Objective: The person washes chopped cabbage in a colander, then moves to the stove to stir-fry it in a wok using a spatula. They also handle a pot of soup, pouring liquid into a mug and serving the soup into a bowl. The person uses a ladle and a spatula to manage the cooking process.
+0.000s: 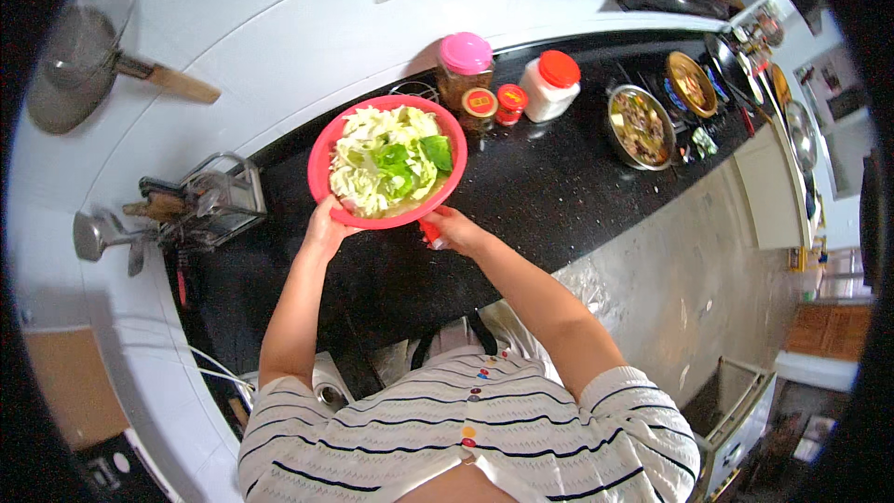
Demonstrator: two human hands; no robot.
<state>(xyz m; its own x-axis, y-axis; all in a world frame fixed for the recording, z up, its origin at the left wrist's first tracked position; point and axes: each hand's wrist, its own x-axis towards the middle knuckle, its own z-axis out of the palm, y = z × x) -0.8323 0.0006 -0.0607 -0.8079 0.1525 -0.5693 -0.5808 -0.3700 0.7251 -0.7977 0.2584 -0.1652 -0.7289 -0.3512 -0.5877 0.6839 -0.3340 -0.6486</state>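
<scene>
A red plastic basin heaped with shredded cabbage and some green leaves is tilted toward me over the black counter. My left hand grips its near-left rim. Just below the near-right rim, the fingers of my right hand are closed on a small red-and-white object, mostly covered by the hand, so its kind is unclear. Whether this hand also touches the basin I cannot tell.
Behind the basin stand a pink-lidded jar, two small jars and a red-lidded white tub. Farther right are a metal pot of food and a brown bowl. A utensil rack stands left; a pan hangs on the wall.
</scene>
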